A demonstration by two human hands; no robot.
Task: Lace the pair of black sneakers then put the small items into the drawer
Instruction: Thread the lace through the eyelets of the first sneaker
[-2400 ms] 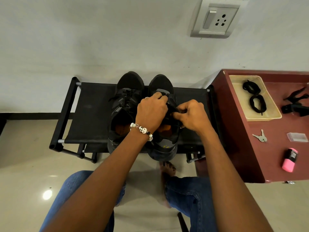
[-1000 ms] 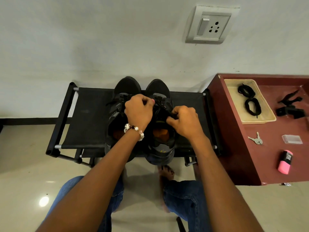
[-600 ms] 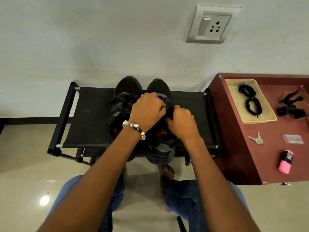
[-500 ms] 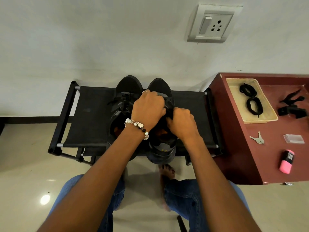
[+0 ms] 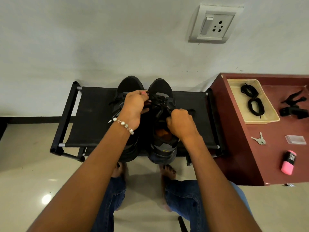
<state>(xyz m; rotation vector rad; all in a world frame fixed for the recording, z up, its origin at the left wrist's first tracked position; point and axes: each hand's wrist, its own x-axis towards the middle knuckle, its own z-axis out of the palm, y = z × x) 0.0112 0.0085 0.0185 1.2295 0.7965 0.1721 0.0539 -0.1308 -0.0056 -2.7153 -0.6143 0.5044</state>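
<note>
on the black rack [image 5: 93,121] by the wall, the pair of black sneakers [image 5: 160,118] sits toes to the wall, heels toward the person. both hands work the right shoe. left hand [image 5: 135,106] is closed, pinching a lace end [image 5: 154,102] up near the toe-side eyelets; right hand [image 5: 181,124] is fisted on the other end, nearer the shoe opening. lace runs diagonally between them, so tightening likely means pulling apart along that line. small items wait on the maroon cabinet [image 5: 274,158], well right, nearer the right hand.

A black fabric rack [image 5: 93,118] on the tiled floor [image 5: 25,173] carries two black sneakers [image 5: 160,97] side by side.
</note>
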